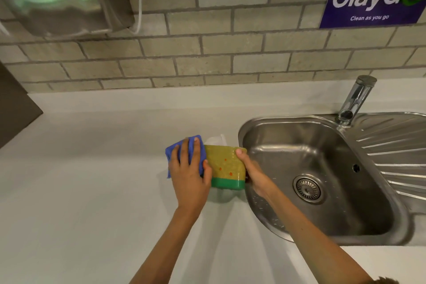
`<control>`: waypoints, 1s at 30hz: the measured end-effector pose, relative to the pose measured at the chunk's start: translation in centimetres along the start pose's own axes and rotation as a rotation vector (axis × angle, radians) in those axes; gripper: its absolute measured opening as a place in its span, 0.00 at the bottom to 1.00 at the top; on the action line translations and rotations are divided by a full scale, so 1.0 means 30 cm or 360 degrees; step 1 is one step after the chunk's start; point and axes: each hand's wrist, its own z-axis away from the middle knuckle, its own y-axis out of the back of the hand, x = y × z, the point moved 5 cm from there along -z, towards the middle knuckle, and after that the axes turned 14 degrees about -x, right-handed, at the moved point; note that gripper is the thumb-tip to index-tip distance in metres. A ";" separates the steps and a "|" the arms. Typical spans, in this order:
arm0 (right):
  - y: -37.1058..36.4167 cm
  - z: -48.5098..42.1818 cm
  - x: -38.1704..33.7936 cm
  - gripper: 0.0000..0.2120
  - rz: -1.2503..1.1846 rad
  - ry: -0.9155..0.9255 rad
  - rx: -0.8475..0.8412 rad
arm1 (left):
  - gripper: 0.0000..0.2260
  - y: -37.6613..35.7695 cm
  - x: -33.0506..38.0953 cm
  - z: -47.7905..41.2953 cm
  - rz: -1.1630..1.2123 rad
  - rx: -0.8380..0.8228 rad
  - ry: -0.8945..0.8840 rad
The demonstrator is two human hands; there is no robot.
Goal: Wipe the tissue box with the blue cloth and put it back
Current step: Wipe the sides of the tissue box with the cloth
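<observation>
Now left hand (pixel 187 176) fingers press the blue cloth (pixel 184 154) flat on the tissue box (pixel 224 168); right hand (pixel 254 174) fingers clamp it.

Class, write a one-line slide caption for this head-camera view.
Left hand presses blue cloth against tissue box, steadied by right hand beside the sink.

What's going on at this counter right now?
A person is cleaning a tissue box on the white counter beside the steel sink. The left hand presses a blue cloth against the box's left end, while the right hand grips its right end to steady it. A tissue sticks out at the far side. The wiping looks underway, and the box has not been put back.
</observation>
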 end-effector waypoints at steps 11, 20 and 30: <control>0.030 -0.013 0.002 0.32 0.0029 -0.0002 0.0013 | 0.24 0.017 -0.049 0.005 0.0030 0.0024 0.0022; 0.033 -0.011 0.000 0.38 -0.0023 -0.0015 0.0046 | 0.21 -0.023 -0.029 0.061 -0.0295 -0.0050 -0.0563; 0.018 -0.007 0.005 0.37 -0.0217 -0.0031 -0.0066 | 0.21 -0.039 0.076 0.050 0.0373 -0.0090 -0.0213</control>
